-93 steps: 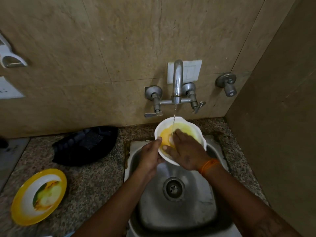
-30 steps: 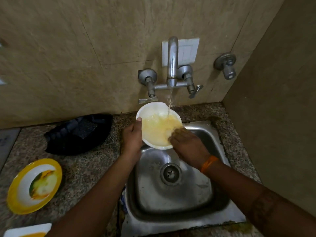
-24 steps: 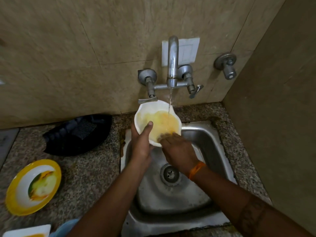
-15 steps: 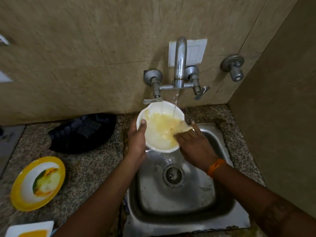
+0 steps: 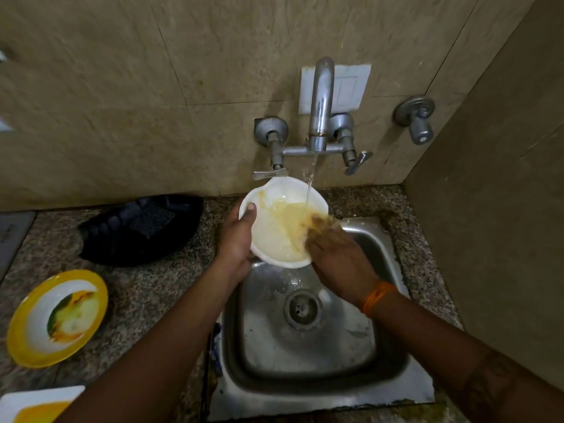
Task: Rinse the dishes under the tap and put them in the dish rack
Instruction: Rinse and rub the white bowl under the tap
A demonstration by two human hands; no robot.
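A white bowl [image 5: 276, 206] with yellow residue inside is held tilted over the steel sink [image 5: 308, 340], under the water running from the tap [image 5: 320, 102]. My left hand [image 5: 236, 239] grips the bowl's left rim, thumb over the edge. My right hand [image 5: 338, 254] lies flat with its fingers inside the bowl, rubbing the yellow film; the fingertips are blurred. A yellow-rimmed plate [image 5: 58, 317] with food remains lies on the counter at the left. The corner of a white plate [image 5: 36, 404] with a yellow smear shows at the bottom left.
A black tray [image 5: 140, 228] holding a dark scrub pad sits on the granite counter [image 5: 146, 297] left of the sink. A second valve [image 5: 416, 117] sticks out of the wall at the right. A side wall closes the right. No dish rack is in view.
My right hand has slid deeper into the bowl and rubs the right side. The left hand's grip on the rim has stayed, and water keeps running.
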